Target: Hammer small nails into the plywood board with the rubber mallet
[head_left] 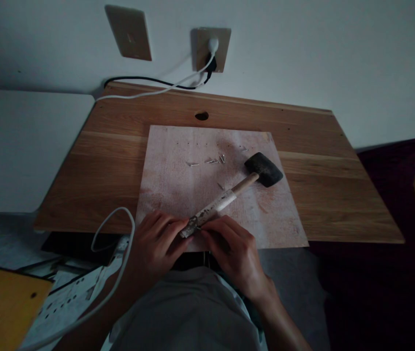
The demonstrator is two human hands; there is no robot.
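At the near edge of the bench (112, 146), left hand (156, 246) and right hand (234, 251) close fingers on the mallet (229, 196) by its handle end, apparently taking hold; lifting calls for a fuller grip.

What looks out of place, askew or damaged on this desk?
Small metal nails lie scattered at odd angles on the pinkish square board, near the black rubber mallet with a wooden handle. The handle is blotched white, and the board overhangs the front edge of the brown wooden desk.
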